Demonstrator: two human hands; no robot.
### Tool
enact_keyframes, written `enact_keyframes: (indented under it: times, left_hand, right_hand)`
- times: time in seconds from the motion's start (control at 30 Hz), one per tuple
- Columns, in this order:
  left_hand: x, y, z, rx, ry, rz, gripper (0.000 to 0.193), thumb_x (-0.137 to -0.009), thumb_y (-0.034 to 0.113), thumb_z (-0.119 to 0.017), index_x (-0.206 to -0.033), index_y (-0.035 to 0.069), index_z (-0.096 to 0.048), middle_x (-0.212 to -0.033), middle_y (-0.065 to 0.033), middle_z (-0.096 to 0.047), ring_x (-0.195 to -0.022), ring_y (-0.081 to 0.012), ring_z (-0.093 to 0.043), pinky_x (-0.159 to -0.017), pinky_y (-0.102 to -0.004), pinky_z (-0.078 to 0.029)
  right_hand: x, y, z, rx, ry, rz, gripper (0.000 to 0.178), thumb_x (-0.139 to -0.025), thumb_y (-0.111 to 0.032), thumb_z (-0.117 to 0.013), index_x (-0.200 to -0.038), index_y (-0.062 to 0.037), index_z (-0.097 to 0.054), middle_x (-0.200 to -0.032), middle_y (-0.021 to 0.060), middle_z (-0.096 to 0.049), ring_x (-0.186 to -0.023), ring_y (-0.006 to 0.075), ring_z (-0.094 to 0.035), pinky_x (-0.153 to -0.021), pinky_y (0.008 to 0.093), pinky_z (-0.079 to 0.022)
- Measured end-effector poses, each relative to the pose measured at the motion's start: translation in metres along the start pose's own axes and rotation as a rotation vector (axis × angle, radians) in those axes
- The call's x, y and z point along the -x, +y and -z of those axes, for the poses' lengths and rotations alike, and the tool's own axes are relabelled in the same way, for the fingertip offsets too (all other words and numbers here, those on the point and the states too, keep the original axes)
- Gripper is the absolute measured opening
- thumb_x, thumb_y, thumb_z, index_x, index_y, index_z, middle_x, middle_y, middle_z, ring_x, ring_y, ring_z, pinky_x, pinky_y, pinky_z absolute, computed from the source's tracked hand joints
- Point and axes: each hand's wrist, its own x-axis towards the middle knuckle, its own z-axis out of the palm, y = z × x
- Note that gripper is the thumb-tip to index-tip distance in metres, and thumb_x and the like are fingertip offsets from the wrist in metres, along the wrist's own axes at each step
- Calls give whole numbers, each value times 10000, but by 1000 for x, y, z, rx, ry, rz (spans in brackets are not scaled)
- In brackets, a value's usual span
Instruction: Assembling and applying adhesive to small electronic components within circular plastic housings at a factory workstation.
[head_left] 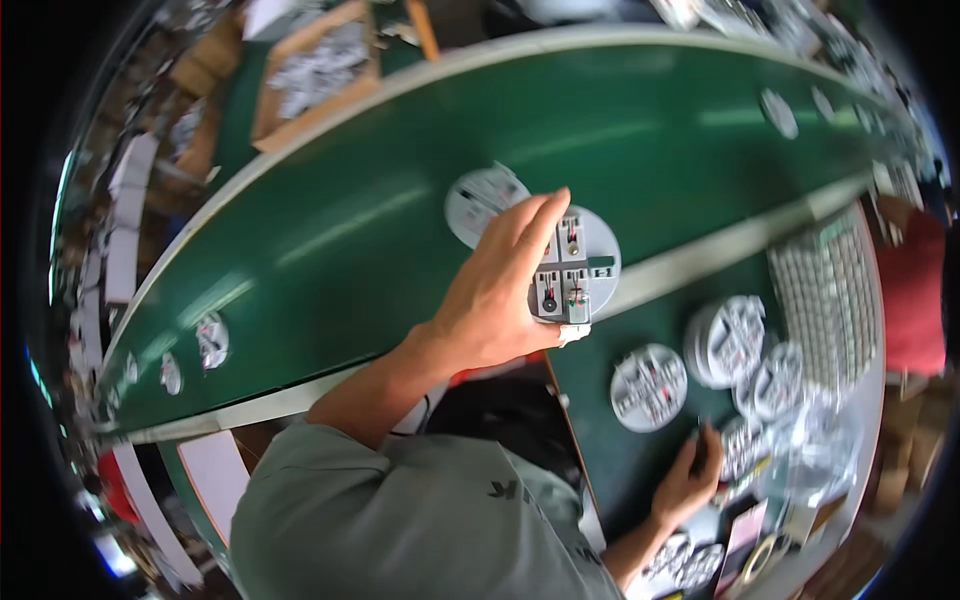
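Observation:
My left hand (495, 290) grips a round grey plate (600, 235) over the green belt's near edge. Small white modules with red and black wires are mounted on this plate, and its left side is hidden by the hand. Something white wraps the tip of my left thumb. Just beyond the hand, another round grey plate (478, 203) lies on the belt. My right hand (690, 485) is at the lower right, fingers curled together beside a plate with modules (742, 448). A small thing may be between its fingertips, too small to name.
The green conveyor belt (330, 270) curves across the view, carrying round plates (211, 340) at both ends. On the right side table are a plate (649, 388), stacked plates (728, 340), a white gridded tray (828, 300), a clear plastic bag (815, 450) and a tape roll (760, 558). A red-sleeved person (912, 290) is beyond.

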Motion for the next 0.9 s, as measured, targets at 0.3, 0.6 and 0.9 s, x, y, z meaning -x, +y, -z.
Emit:
enact_keyframes:
  times: [0.3, 0.6, 0.9]
  left_hand:
    - [-18, -159, 119, -546, 240, 486, 1098, -706, 365, -905, -1595, -15, -385, -1483, -269, -515, -1366, -447, -511, -1161, -483, -443]
    - [-18, -193, 171, -757, 287, 593, 1128, -726, 473, -892, -1626, 38, -368, -1521, -271, -510, -1399, -433, -498, -1161, -473, -447]
    - [63, -182, 142, -928, 343, 456, 857, -864, 419, -832, -1555, 40, -494, -1525, -248, -543, -1374, -411, -547, -1128, -449, -475]
  right_hand:
    - [0, -9, 3, -41, -22, -162, 313, -1027, -37, -632, -1331, 25, -676, -1275, 149, -711, -1135, 237, -686, -1012, 352, -539]
    - [-6, 2, -7, 23, 25, -87, 296, -1033, -43, -647, -1321, 12, -686, -1279, 131, -717, -1115, 221, -691, -1009, 342, -540]
    - [-5, 8, -5, 21, 30, -25, 290, -1038, -48, -659, -1322, 5, -689, -1269, 124, -723, -1107, 206, -691, -990, 331, -547]
